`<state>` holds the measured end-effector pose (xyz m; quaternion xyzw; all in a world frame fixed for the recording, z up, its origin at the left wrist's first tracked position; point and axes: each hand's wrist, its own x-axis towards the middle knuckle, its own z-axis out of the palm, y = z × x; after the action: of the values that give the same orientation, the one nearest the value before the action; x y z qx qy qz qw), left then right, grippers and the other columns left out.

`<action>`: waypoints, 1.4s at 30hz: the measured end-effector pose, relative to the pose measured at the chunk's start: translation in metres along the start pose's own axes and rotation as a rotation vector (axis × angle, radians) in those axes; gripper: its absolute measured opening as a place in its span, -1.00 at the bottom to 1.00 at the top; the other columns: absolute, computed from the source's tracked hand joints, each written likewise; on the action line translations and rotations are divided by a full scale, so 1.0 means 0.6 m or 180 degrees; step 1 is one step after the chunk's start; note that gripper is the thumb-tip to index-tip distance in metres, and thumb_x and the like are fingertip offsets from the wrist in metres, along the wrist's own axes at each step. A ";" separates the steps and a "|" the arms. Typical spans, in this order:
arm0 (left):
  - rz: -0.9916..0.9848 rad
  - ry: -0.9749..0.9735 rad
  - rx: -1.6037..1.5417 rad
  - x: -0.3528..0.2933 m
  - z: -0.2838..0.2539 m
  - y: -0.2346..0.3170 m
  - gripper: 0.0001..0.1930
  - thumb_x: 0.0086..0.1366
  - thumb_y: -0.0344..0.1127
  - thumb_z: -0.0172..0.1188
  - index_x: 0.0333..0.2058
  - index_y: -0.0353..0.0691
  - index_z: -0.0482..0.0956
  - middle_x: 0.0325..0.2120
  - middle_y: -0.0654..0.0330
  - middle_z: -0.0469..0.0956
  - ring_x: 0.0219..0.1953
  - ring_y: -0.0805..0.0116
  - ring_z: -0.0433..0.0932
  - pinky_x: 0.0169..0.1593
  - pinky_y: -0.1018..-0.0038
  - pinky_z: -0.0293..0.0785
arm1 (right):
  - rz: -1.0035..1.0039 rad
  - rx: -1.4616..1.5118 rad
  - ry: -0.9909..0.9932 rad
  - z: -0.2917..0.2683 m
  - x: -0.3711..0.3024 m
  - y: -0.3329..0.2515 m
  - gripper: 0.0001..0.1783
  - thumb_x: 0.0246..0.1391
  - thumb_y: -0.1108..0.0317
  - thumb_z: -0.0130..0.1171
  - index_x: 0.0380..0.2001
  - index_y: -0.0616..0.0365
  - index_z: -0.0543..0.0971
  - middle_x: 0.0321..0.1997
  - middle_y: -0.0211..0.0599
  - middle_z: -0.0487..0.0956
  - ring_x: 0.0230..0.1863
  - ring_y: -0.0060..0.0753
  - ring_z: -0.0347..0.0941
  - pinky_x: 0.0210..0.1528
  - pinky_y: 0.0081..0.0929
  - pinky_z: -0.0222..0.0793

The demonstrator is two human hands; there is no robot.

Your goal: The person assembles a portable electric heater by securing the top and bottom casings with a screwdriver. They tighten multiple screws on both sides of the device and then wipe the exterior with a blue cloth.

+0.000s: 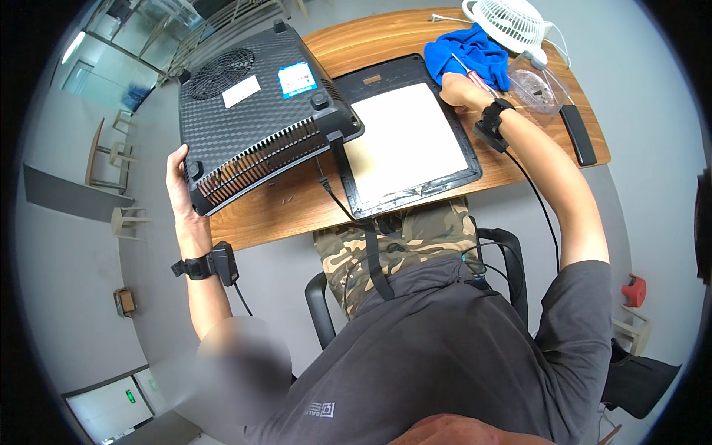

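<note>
The black housing [259, 111] is over the left part of the tabletop [256, 219], tilted, with its vented side toward the person and its footed, fan-grilled face showing. Beside it, toward the middle, a black-framed panel [356, 206] with a white sheet [411, 141] lies flat, reaching the tabletop's near edge.

With one hand on so bulky a thing, the housing seems best kept close and level, its weight borne from below rather than by the slotted side. The housing's right near corner comes close over the panel, so a slow, clear lift would spare the sheet. The power cord [324, 180] hangs between the two and could snag; it is better kept out of the gap. Both hands on opposite sides would steady it more.

The left grip [180, 182] is curved round the housing's left near corner, fingers pressed to its side; the thumb's place is hidden. The right grip [461, 93] is bent down just beside the panel's far right corner, by the blue cloth [452, 55] and the red-handled screwdriver [479, 80]. Its fingertips are hidden, so I cannot tell whether it pinches anything.
</note>
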<state>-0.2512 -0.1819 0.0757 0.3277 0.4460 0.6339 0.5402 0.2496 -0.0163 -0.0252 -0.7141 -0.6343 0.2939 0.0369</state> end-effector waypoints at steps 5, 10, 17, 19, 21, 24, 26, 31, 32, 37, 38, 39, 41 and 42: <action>-0.0126 -0.0189 -0.0083 -0.006 0.039 -0.014 -0.65 0.39 -0.15 0.14 -0.09 -0.35 0.60 -0.19 0.06 0.71 -0.25 0.25 0.72 -0.12 0.40 0.69 | -0.0435 0.0071 0.0073 0.010 0.006 -0.011 -0.66 0.28 0.53 0.01 0.10 0.39 0.43 -0.08 0.09 0.64 -0.34 -0.05 0.71 -0.52 -0.23 0.64; -0.0291 -0.0372 -0.0123 -0.014 0.074 -0.042 -0.65 0.38 -0.15 0.17 -0.11 -0.37 0.60 -0.20 0.07 0.71 -0.25 0.30 0.71 -0.09 0.44 0.66 | -0.0352 0.0112 0.0059 0.016 0.005 -0.035 -0.79 0.22 0.57 0.06 -0.13 0.46 0.58 -0.22 0.13 0.68 -0.40 -0.03 0.70 -0.54 -0.22 0.64; -0.0506 -0.0259 -0.0020 -0.023 0.083 -0.079 -0.61 0.36 -0.14 0.20 -0.06 -0.40 0.58 -0.17 0.04 0.69 -0.20 0.25 0.69 -0.04 0.38 0.64 | -0.0285 0.0055 0.0181 0.018 -0.012 -0.063 -0.77 0.16 0.48 0.15 -0.22 0.44 0.68 -0.24 0.09 0.72 -0.37 -0.05 0.73 -0.44 -0.21 0.66; -0.0493 -0.0228 -0.0016 -0.028 0.083 -0.076 -0.61 0.35 -0.14 0.21 -0.06 -0.39 0.58 -0.17 0.05 0.69 -0.20 0.26 0.68 -0.04 0.38 0.63 | -0.0250 0.0045 0.0032 0.010 -0.018 -0.069 -0.76 0.16 0.44 0.17 -0.23 0.42 0.68 -0.24 0.08 0.72 -0.38 -0.07 0.73 -0.41 -0.22 0.66; -0.0453 -0.0180 0.0027 -0.028 0.079 -0.070 -0.61 0.35 -0.14 0.21 -0.06 -0.39 0.58 -0.18 0.05 0.69 -0.20 0.27 0.68 -0.04 0.39 0.62 | -0.0259 -0.0017 0.0045 0.010 -0.009 -0.060 -0.72 0.19 0.37 0.15 -0.25 0.41 0.69 -0.27 0.04 0.74 -0.40 -0.09 0.73 -0.44 -0.27 0.67; -0.0323 -0.0111 0.0182 -0.024 0.074 -0.055 -0.62 0.36 -0.14 0.20 -0.07 -0.39 0.58 -0.19 0.07 0.68 -0.21 0.29 0.67 -0.05 0.41 0.61 | -0.0116 0.0172 0.0010 0.017 0.036 -0.037 -0.71 0.23 0.40 0.12 -0.25 0.50 0.66 -0.30 0.06 0.73 -0.42 -0.15 0.74 -0.46 -0.35 0.68; -0.0305 -0.0057 0.0145 -0.027 0.066 -0.056 -0.63 0.37 -0.13 0.19 -0.08 -0.37 0.58 -0.19 0.07 0.68 -0.22 0.29 0.68 -0.07 0.41 0.62 | -0.0125 -0.0157 -0.0017 0.022 0.031 -0.050 -0.72 0.22 0.39 0.14 -0.24 0.44 0.68 -0.30 0.02 0.73 -0.39 -0.16 0.74 -0.41 -0.34 0.68; -0.0322 -0.0023 0.0059 -0.033 0.049 -0.050 -0.66 0.38 -0.14 0.18 -0.10 -0.35 0.59 -0.21 0.09 0.69 -0.23 0.30 0.69 -0.07 0.41 0.63 | -0.0116 -0.0331 0.0073 0.023 0.050 -0.050 -0.75 0.20 0.40 0.13 -0.27 0.36 0.72 -0.29 -0.02 0.73 -0.36 -0.15 0.74 -0.32 -0.31 0.67; -0.0303 -0.0002 0.0061 -0.033 0.041 -0.050 -0.66 0.38 -0.14 0.17 -0.10 -0.35 0.59 -0.21 0.09 0.69 -0.23 0.30 0.69 -0.07 0.41 0.63 | -0.0042 -0.0301 0.0171 0.025 0.061 -0.045 -0.74 0.20 0.39 0.13 -0.27 0.36 0.72 -0.28 -0.01 0.73 -0.36 -0.15 0.74 -0.32 -0.32 0.67; -0.0306 0.0040 0.0033 -0.042 0.042 -0.050 -0.66 0.39 -0.14 0.17 -0.10 -0.34 0.59 -0.20 0.09 0.69 -0.22 0.30 0.69 -0.06 0.41 0.63 | -0.0061 -0.0282 0.0233 0.011 0.058 -0.047 -0.72 0.23 0.39 0.10 -0.23 0.38 0.71 -0.25 0.01 0.74 -0.36 -0.14 0.74 -0.32 -0.31 0.67; -0.0319 -0.0008 0.0040 -0.042 0.045 -0.051 -0.66 0.38 -0.14 0.18 -0.11 -0.34 0.60 -0.20 0.10 0.69 -0.22 0.30 0.69 -0.05 0.41 0.63 | -0.0003 -0.0264 0.0212 0.015 0.073 -0.045 -0.72 0.23 0.42 0.08 -0.22 0.40 0.71 -0.25 0.04 0.74 -0.37 -0.12 0.74 -0.34 -0.30 0.68; -0.0335 -0.0009 0.0000 -0.041 0.044 -0.055 -0.66 0.37 -0.13 0.19 -0.12 -0.34 0.60 -0.20 0.10 0.69 -0.22 0.30 0.68 -0.04 0.40 0.62 | -0.0035 -0.0234 0.0229 0.018 0.074 -0.044 -0.72 0.23 0.43 0.07 -0.22 0.40 0.71 -0.25 0.04 0.74 -0.37 -0.11 0.74 -0.35 -0.30 0.68; -0.0372 -0.0034 -0.0030 -0.039 0.049 -0.068 -0.65 0.36 -0.13 0.21 -0.11 -0.34 0.60 -0.19 0.10 0.69 -0.22 0.29 0.68 -0.04 0.39 0.62 | -0.0125 -0.0164 0.0274 0.020 0.068 -0.053 -0.72 0.22 0.45 0.05 -0.23 0.42 0.71 -0.27 0.05 0.74 -0.37 -0.10 0.74 -0.36 -0.28 0.68; -0.0405 0.0013 -0.0050 -0.034 0.045 -0.080 -0.64 0.35 -0.12 0.22 -0.11 -0.35 0.60 -0.20 0.10 0.69 -0.22 0.28 0.68 -0.05 0.39 0.62 | -0.0213 -0.0171 0.0245 0.024 0.064 -0.057 -0.72 0.20 0.48 0.05 -0.26 0.43 0.71 -0.30 0.04 0.74 -0.38 -0.11 0.74 -0.36 -0.28 0.68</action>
<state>-0.2039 -0.1949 0.0434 0.2931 0.4621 0.6024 0.5811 0.2134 0.0212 -0.0364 -0.7040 -0.6636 0.2476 0.0519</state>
